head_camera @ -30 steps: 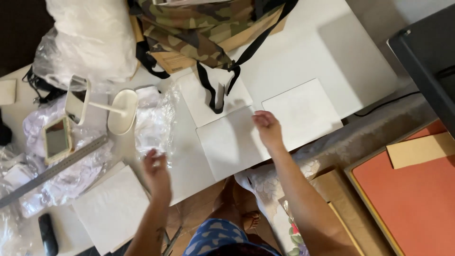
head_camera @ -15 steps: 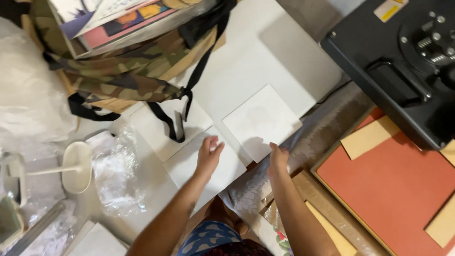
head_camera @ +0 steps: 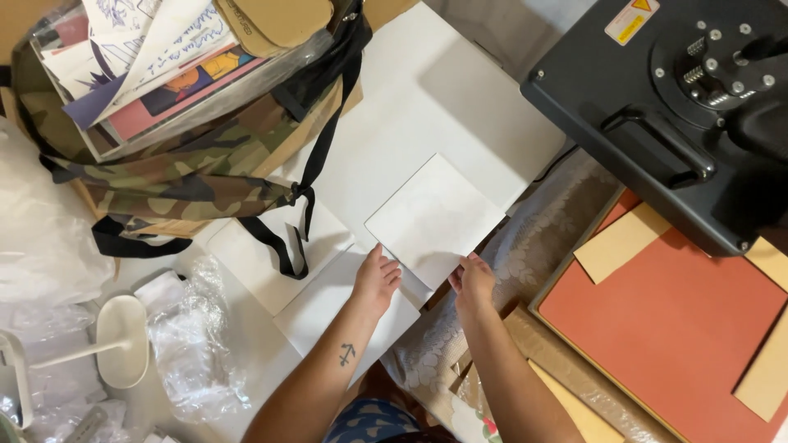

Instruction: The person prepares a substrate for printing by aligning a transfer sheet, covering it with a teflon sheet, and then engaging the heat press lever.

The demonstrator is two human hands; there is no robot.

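Grip: both hands now on the white sheet (head_camera: 433, 220). Left hand (head_camera: 376, 280) was flat on the lower sheet (head_camera: 328, 316), now at this one's near corner; right hand (head_camera: 473, 281) pinches its edge. Sheet lies on tabletop (head_camera: 427, 98).

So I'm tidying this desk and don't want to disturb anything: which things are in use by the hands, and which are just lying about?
In use:
left hand and right hand, both on the edges of the white square sheet

Lying about:
camouflage bag stuffed with papers
crumpled clear plastic
black press machine
red mat
tan card
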